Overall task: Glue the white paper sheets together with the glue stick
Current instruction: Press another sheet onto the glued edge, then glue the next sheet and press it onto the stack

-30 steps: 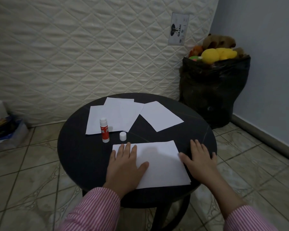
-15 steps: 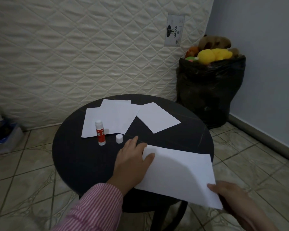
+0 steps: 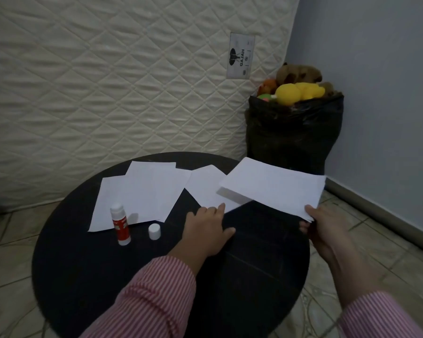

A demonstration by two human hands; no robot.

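A: Which step is this?

B: Moving a sheet; the right hand (image 3: 327, 230) pinches the white paper sheet (image 3: 274, 186) by its near corner, lifted over the round black table's (image 3: 83, 264) right edge; the left hand (image 3: 205, 230) rests flat, fingers straight, mid-table.

A: And the glue?

B: The red-and-white glue stick (image 3: 120, 224) stands uncapped near the left edge, its small white cap (image 3: 154, 231) beside it; next, I judge, lay the sheet down and fetch the stick.

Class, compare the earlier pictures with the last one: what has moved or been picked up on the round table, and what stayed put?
The right hand has picked up the sheet that lay flat at the near edge and carried it up and to the far right, pinching its corner. The left hand let go of it and now rests open on the table. The glue stick, its cap and the other sheets stayed put.
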